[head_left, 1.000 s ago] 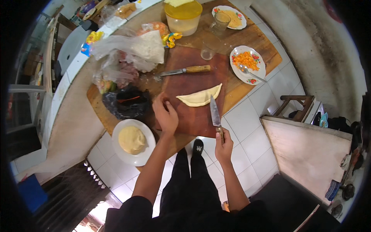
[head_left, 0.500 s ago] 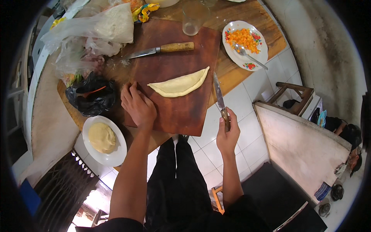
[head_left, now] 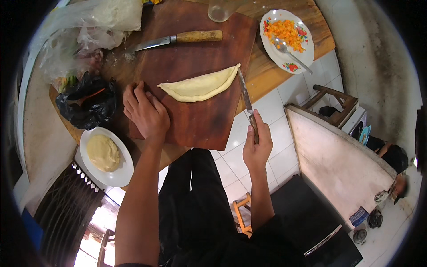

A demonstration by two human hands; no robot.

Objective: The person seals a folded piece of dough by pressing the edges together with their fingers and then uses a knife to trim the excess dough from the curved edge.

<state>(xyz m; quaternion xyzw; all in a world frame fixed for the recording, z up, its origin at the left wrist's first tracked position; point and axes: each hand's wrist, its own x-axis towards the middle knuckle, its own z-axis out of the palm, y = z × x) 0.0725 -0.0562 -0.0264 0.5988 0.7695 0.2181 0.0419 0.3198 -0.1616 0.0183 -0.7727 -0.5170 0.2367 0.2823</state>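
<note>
A half-moon of folded dough [head_left: 200,84] lies on the reddish-brown wooden board [head_left: 195,124], its curved rim pressed flat. My right hand [head_left: 258,140] is closed round the handle of a slim table knife [head_left: 244,92]. The blade points away from me, its tip at the right end of the dough; whether it touches I cannot tell. Left of the dough, my left hand [head_left: 147,111] rests on the board's left side, fingers loosely stretched and holding nothing. Across the far part of the board lies a kitchen knife [head_left: 195,36] with a wooden handle.
A flowered plate [head_left: 268,44] of diced orange pieces with a spoon [head_left: 293,58] stands at far right. A white plate [head_left: 120,175] bears a dough lump [head_left: 103,152] at near left. Beside it sit a black plastic bag [head_left: 86,102] and clear bags [head_left: 60,53]. A glass [head_left: 219,13] stands at the back.
The knife in my right hand has come closer to the dough's right end. My left hand stays on the board. The whole view has shifted a little.
</note>
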